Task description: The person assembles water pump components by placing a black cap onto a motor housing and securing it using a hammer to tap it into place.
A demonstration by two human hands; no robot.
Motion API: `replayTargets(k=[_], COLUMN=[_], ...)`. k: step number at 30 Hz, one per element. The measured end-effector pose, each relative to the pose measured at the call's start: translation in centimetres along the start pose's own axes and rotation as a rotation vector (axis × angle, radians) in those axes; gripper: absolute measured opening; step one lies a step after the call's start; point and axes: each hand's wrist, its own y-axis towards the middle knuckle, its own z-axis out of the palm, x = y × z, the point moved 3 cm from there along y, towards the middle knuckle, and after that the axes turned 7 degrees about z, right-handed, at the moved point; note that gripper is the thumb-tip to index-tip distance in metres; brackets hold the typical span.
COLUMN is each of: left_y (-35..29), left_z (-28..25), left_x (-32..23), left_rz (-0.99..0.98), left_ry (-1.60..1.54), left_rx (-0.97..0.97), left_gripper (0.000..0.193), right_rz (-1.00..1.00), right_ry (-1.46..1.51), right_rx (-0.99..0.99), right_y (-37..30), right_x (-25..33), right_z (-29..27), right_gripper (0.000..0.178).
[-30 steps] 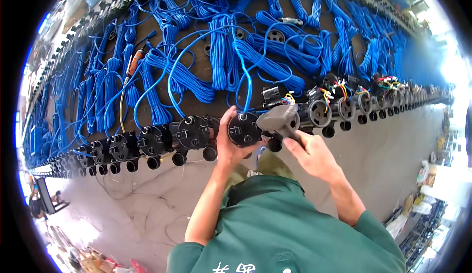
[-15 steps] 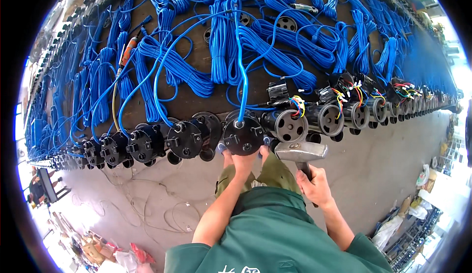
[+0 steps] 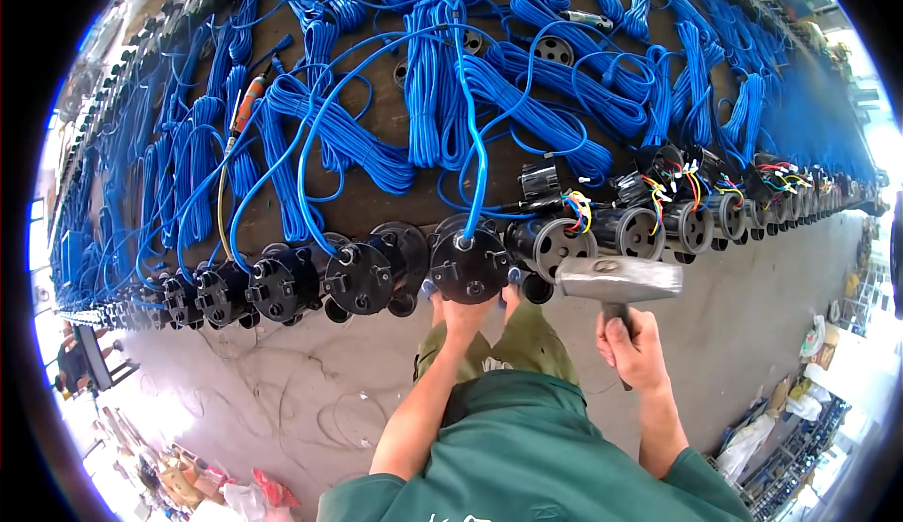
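My right hand (image 3: 635, 348) is closed round the dark handle of a hammer (image 3: 621, 278). The hammer's grey metal head is raised in front of the open cylinders, to the right of a black round capped housing (image 3: 470, 266). My left hand (image 3: 466, 315) holds this housing from below at the table's near edge; its fingers are hidden under it. A blue cable (image 3: 480, 169) comes out of the top of the cap and runs back over the table.
Capped black housings (image 3: 362, 276) line the edge on the left. To the right are open cylinders (image 3: 562, 245) with loose coloured wires (image 3: 579, 210). Coiled blue cables (image 3: 433, 89) cover much of the brown table (image 3: 376, 212). An orange-handled tool (image 3: 246, 103) lies among them.
My right hand and the hammer have moved to the right, away from the housing. My left hand stays under the same housing.
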Motion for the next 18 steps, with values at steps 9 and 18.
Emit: replayTargets(k=[9, 18], left_y=[-0.2, -1.2], left_z=[-0.2, -1.7], left_x=[2.1, 0.2], left_rz=[0.071, -0.453], left_ry=[0.229, -0.172], left_rx=[0.077, 0.231], left_gripper=[0.048, 0.032], right_rz=[0.282, -0.063], right_ry=[0.022, -0.470], right_rx=[0.051, -0.821], right_y=[0.7, -3.9], right_x=[-1.1, 1.3], right_z=[1.1, -10.9], right_gripper=[0.040, 0.035])
